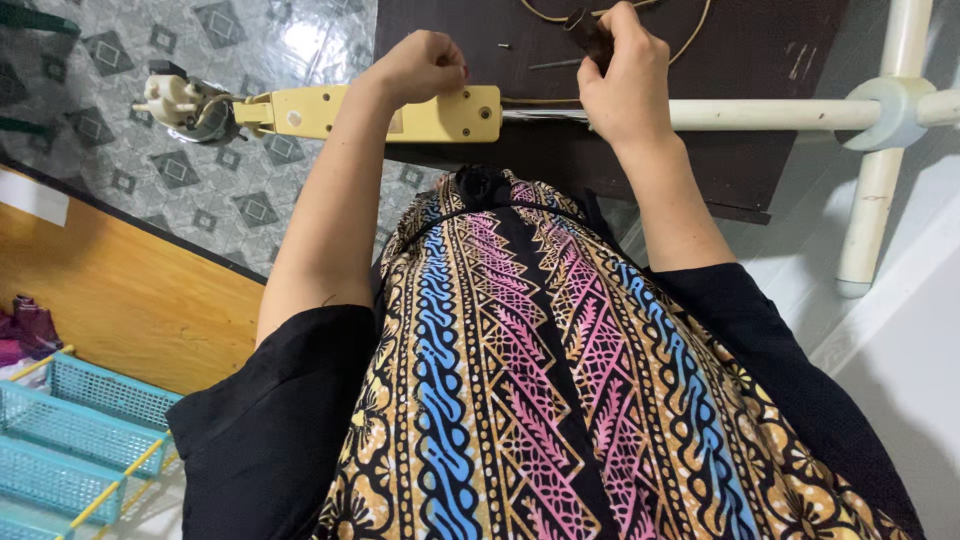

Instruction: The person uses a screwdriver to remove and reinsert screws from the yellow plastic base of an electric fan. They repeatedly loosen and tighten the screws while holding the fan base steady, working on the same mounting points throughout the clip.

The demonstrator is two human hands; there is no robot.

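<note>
Head view shows the left hand curled into a fist on the yellow fan housing, which lies across the dark tabletop; the right hand grips a dark screwdriver handle just above the white pole. A blue basket sits well apart, lower left.

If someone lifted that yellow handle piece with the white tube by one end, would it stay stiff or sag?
The yellow handle piece looks like hard moulded plastic, so it would probably stay stiff. Joined to the long white tube, it likely feels unbalanced and may tip toward the white frame. The left hand rests on it; the right hand grips a dark tool.
</note>
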